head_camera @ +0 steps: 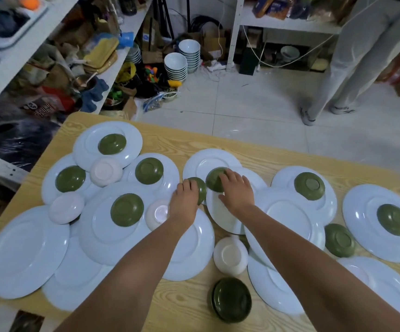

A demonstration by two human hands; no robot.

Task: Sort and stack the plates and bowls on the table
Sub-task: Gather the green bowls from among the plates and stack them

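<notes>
Several upside-down white plates overlap across the wooden table (182, 305), such as the large plate (23, 250) at the near left. Green bowls lie face down on many of them, and a few pale pink bowls (230, 256) sit between. At the table's middle, my left hand (185, 200) is closed over one small green bowl (202, 189). Right beside it, my right hand (236, 191) grips a second green bowl (214, 179) that rests on a white plate (220, 214). A short stack of green bowls (232, 299) stands near the front edge.
Cluttered shelves (50, 68) run along the left. Two stacks of white bowls (176, 65) stand on the tiled floor beyond the table. A person in light trousers (352, 68) stands at the far right by another shelf unit.
</notes>
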